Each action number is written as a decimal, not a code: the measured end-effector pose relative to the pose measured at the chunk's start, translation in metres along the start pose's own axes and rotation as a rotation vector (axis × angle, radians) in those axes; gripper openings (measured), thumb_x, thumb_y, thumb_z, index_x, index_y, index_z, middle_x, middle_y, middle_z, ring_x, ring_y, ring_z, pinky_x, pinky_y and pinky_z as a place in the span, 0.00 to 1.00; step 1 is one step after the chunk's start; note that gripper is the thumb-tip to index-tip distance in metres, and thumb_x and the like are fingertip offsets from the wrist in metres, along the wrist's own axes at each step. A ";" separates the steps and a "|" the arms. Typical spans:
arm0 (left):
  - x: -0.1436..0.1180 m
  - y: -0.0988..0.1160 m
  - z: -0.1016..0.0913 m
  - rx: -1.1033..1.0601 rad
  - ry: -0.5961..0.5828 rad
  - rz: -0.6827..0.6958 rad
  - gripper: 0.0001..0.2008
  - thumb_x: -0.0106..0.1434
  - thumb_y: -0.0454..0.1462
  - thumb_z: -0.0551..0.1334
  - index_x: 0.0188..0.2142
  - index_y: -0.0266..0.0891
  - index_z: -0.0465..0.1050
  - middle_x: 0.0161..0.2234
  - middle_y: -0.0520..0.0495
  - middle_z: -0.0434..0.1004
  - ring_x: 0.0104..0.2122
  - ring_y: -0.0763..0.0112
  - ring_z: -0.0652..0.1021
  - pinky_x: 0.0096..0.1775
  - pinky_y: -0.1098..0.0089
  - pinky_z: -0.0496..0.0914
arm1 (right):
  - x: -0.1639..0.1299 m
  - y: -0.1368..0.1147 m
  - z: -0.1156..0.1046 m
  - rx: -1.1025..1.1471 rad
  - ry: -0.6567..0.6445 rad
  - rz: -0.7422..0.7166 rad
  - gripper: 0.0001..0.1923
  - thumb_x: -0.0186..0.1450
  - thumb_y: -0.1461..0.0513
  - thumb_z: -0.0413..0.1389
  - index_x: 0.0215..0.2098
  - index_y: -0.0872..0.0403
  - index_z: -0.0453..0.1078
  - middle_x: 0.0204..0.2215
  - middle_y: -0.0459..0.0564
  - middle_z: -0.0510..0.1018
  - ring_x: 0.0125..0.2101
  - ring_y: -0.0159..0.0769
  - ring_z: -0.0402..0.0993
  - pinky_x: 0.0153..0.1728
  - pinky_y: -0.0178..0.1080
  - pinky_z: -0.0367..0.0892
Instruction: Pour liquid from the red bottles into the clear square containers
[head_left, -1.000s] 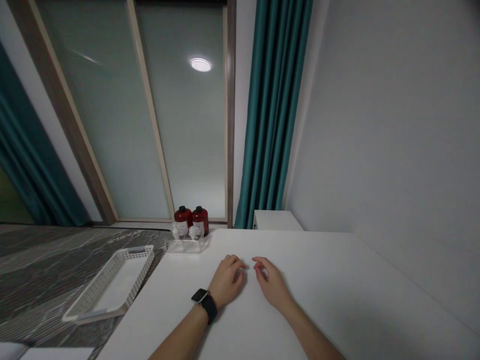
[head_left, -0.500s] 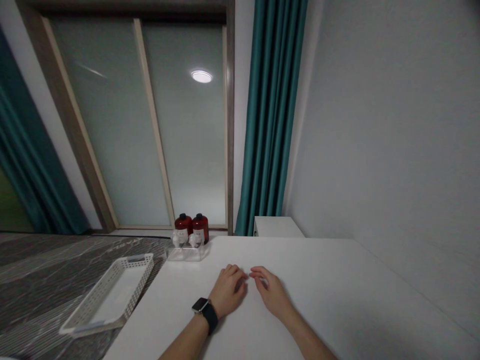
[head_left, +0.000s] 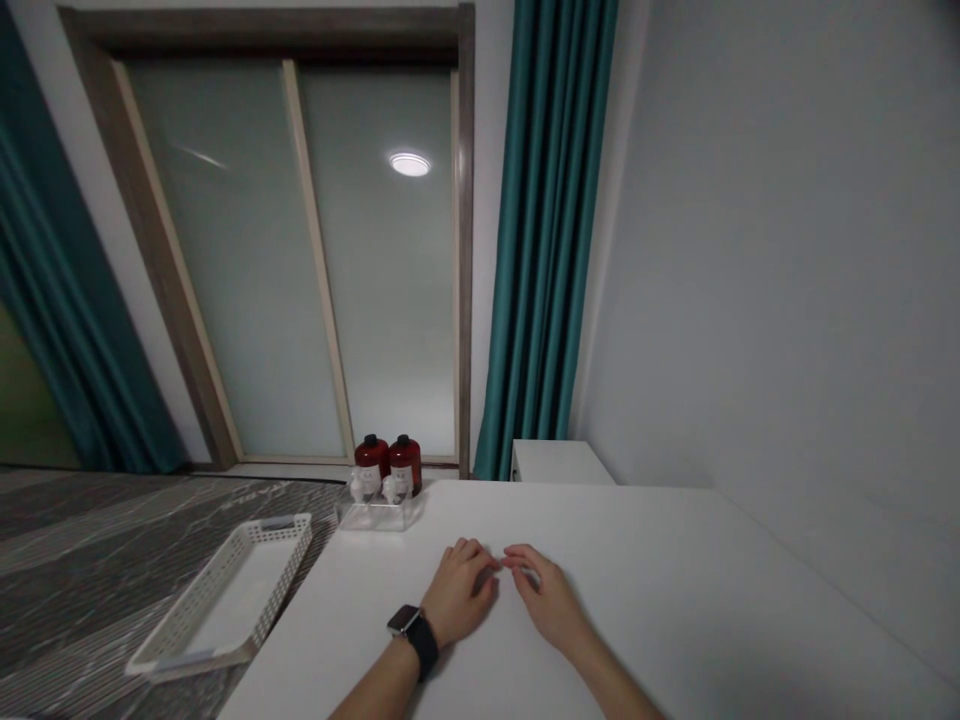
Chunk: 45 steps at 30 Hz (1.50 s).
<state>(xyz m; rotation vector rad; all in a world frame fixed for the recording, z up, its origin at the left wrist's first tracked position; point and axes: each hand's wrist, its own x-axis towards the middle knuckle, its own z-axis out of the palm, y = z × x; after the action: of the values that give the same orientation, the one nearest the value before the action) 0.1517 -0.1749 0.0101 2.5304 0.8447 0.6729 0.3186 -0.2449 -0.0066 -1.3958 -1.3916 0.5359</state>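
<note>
While the left hand (head_left: 459, 597) and right hand (head_left: 553, 603) have relaxed, uncurled-fist fingers, their contact is unclear.

Two dark red, round-shouldered bottles (head_left: 406, 456) with black caps and white labels stand upright side by side near the white tabletop's (head_left: 645, 570) far left corner. Two small whitish objects (head_left: 358, 487), too small to identify, sit before them at a low, clear plastic tray (head_left: 373, 519).
</note>
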 end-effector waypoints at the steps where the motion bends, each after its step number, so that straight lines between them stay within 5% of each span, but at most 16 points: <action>1: 0.000 0.000 0.000 0.001 0.001 0.001 0.12 0.61 0.30 0.58 0.42 0.43 0.75 0.42 0.46 0.75 0.46 0.58 0.71 0.46 0.59 0.64 | 0.000 0.001 0.000 -0.004 -0.001 -0.003 0.12 0.65 0.61 0.51 0.44 0.52 0.72 0.40 0.53 0.84 0.43 0.41 0.81 0.48 0.46 0.74; 36: -0.001 0.005 -0.003 0.013 -0.015 -0.019 0.11 0.61 0.31 0.59 0.42 0.43 0.76 0.41 0.45 0.75 0.45 0.59 0.71 0.46 0.60 0.64 | -0.003 0.009 -0.001 -0.072 -0.062 -0.032 0.15 0.64 0.64 0.52 0.48 0.51 0.72 0.43 0.52 0.83 0.48 0.43 0.78 0.54 0.47 0.68; 45: -0.005 0.000 -0.024 0.067 -0.021 0.039 0.12 0.62 0.29 0.57 0.41 0.41 0.75 0.40 0.46 0.77 0.43 0.61 0.75 0.47 0.62 0.66 | -0.004 0.013 0.001 -0.114 -0.067 -0.032 0.16 0.63 0.65 0.51 0.47 0.50 0.72 0.44 0.51 0.82 0.47 0.42 0.78 0.53 0.47 0.68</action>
<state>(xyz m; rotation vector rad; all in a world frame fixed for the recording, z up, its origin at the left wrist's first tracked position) 0.1352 -0.1726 0.0277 2.6154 0.8265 0.6389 0.3224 -0.2454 -0.0197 -1.4553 -1.5158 0.4932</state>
